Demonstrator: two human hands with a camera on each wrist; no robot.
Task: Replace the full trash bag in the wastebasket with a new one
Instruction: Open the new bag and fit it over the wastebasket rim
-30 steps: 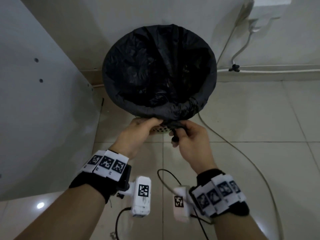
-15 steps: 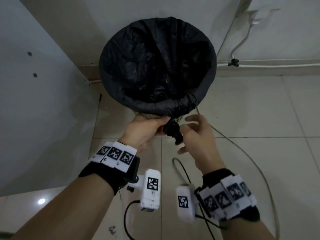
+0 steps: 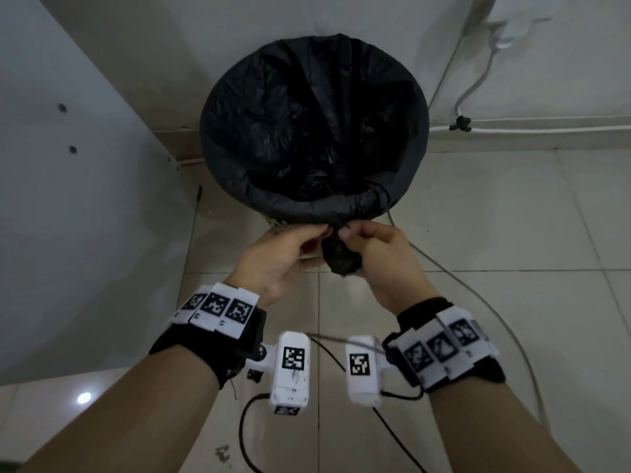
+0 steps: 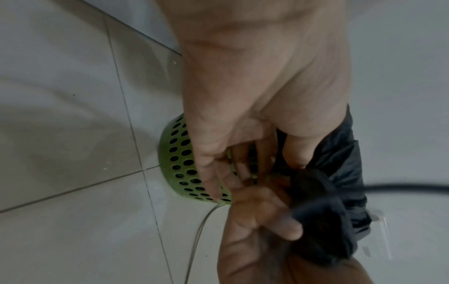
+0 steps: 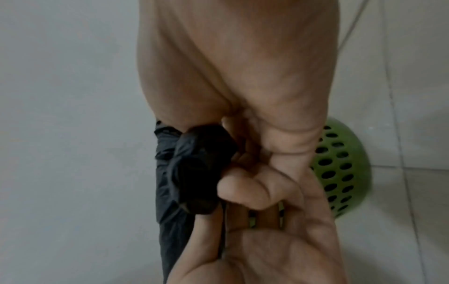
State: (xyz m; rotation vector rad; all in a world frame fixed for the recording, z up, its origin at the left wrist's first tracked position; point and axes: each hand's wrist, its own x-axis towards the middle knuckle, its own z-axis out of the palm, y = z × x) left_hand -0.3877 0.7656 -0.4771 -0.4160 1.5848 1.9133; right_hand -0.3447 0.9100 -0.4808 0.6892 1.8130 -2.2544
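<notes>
Wastebasket (image 3: 273, 221): green plastic, perforated wall, standing on pale floor tiles (image 3: 495, 216) close to the wall. A black trash bag (image 3: 307, 114) lines it; the bag's edge is folded out and down over the rim all the way round, and the mouth stands open.

Near side of the rim: the bag's slack is gathered into a twisted black knot (image 3: 341, 256) that hangs just below the rim, between the two hands.

Left hand (image 3: 283, 257): thumb and fingertips closed in a pinch on the bag's folded edge just left of the knot. From the left wrist view the fingers reach down against the basket's green wall, with the bag film under the thumb.

Right hand (image 3: 379, 254): fingers curled round the knot; thumb and forefinger nip it at the top, right under the rim. Right wrist view confirms a bent finger pressed into the black bundle.

Writing: none readable. Both wrists carry black bands with white square-coded markers (image 3: 218, 307), and white camera blocks (image 3: 292, 367) with the same kind of code; no letters or brand legible.

A grey cable (image 3: 478, 302) runs across the tiles to the right of the basket. White panel (image 3: 68, 199) at left.
</notes>
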